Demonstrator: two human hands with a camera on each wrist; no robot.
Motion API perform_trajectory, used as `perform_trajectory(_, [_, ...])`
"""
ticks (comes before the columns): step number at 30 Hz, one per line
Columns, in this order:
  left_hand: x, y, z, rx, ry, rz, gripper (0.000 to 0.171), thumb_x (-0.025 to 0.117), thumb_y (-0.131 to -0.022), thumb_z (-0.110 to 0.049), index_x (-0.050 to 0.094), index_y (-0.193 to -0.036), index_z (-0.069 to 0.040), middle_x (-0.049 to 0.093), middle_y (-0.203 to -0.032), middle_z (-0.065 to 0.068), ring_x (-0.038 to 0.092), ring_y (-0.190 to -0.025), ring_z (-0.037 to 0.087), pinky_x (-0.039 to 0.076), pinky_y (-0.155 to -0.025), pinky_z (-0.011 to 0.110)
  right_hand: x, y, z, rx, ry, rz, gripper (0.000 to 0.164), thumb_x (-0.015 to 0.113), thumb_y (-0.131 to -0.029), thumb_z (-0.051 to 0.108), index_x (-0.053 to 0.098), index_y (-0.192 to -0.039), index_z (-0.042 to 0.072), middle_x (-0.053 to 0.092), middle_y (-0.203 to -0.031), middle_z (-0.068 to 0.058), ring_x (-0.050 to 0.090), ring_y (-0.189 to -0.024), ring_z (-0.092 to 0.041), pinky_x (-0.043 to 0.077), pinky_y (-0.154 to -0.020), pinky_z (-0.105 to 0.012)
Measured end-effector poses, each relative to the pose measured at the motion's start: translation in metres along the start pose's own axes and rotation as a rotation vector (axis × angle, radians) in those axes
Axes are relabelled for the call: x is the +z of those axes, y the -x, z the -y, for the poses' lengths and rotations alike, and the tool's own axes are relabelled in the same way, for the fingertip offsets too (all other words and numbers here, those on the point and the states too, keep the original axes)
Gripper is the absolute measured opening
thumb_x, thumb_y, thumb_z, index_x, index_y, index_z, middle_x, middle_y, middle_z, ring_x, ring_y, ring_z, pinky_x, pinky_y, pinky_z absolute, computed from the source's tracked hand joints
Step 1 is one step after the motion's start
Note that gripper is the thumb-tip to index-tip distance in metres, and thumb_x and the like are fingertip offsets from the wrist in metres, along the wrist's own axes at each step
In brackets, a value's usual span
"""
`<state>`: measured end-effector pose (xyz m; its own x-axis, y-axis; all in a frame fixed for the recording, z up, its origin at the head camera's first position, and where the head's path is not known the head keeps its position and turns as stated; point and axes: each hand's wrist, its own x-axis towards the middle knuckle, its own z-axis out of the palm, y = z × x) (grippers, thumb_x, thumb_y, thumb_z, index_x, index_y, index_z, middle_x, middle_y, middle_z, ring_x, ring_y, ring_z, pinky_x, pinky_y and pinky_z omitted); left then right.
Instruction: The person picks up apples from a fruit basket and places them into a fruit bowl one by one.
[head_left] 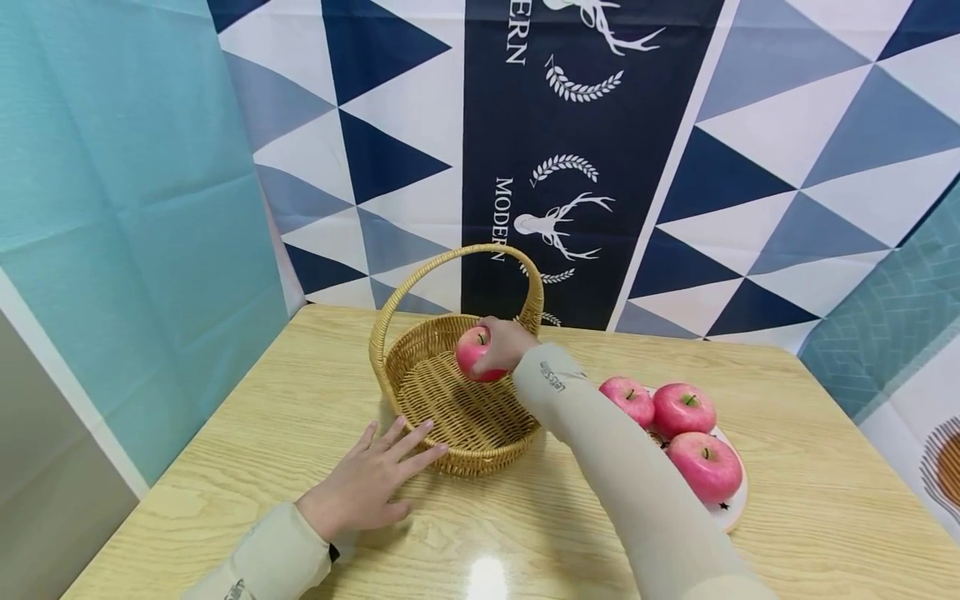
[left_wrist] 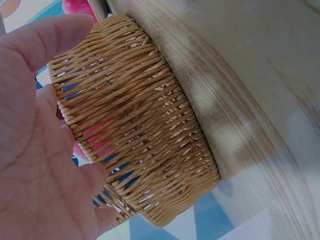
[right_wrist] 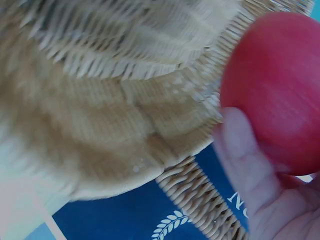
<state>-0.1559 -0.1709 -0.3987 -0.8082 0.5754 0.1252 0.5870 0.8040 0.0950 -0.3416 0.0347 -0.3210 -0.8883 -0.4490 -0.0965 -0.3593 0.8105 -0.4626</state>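
Note:
A wicker basket (head_left: pixel 465 412) with a tall arched handle stands on the table, its woven floor bare. My right hand (head_left: pixel 508 343) grips a red apple (head_left: pixel 472 350) over the basket's opening, below the handle. In the right wrist view the apple (right_wrist: pixel 280 90) shows large, the fingers curled against its side, with the basket's inner wall (right_wrist: pixel 125 115) blurred behind. My left hand (head_left: pixel 371 483) lies spread at the near left rim, fingers extended. The left wrist view shows that hand's fingertips right at the rim and the basket's woven outer side (left_wrist: pixel 135 115).
To the right, a white plate (head_left: pixel 731 510) bears three more apples (head_left: pixel 705 467). Behind the table hangs a patterned cloth (head_left: pixel 405 125), with a plain teal cloth (head_left: pixel 127 208) on the left. A striped round object (head_left: pixel 943 467) shows at the far right edge.

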Motion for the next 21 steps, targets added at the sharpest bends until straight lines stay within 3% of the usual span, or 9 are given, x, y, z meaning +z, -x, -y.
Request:
perform_trajectory(7, [-0.003, -0.002, 0.000, -0.008, 0.011, 0.018, 0.073, 0.070, -0.083, -0.027, 0.038, -0.148, -0.019, 0.028, -0.154, 0.014, 0.028, -0.136, 0.045, 0.026, -0.102, 0.067, -0.004, 0.008, -0.007, -0.080, 0.012, 0.010, 0.089, 0.082, -0.059, 0.026, 0.046, -0.137, 0.007, 0.060, -0.115, -0.012, 0.056, -0.096, -0.026, 0.050, -0.085, -0.039])
perform_trajectory(13, [-0.002, -0.003, -0.002, -0.015, 0.012, 0.036, 0.073, 0.070, -0.083, -0.028, 0.038, -0.148, -0.019, 0.028, -0.154, 0.014, 0.027, -0.137, 0.045, 0.025, -0.103, 0.066, -0.014, 0.019, -0.008, -0.189, 0.092, 0.141, 0.084, 0.080, -0.057, 0.029, 0.051, -0.132, 0.008, 0.060, -0.115, -0.008, 0.056, -0.097, -0.023, 0.049, -0.084, -0.036])
perform_trajectory(21, [0.000, -0.002, -0.001, -0.018, 0.013, 0.033, 0.073, 0.070, -0.084, -0.028, 0.037, -0.148, -0.019, 0.028, -0.154, 0.014, 0.027, -0.137, 0.046, 0.025, -0.103, 0.067, -0.023, 0.036, -0.001, -0.190, 0.110, 0.262, 0.082, 0.081, -0.059, 0.024, 0.047, -0.133, 0.009, 0.058, -0.115, -0.008, 0.055, -0.101, -0.023, 0.048, -0.087, -0.036])
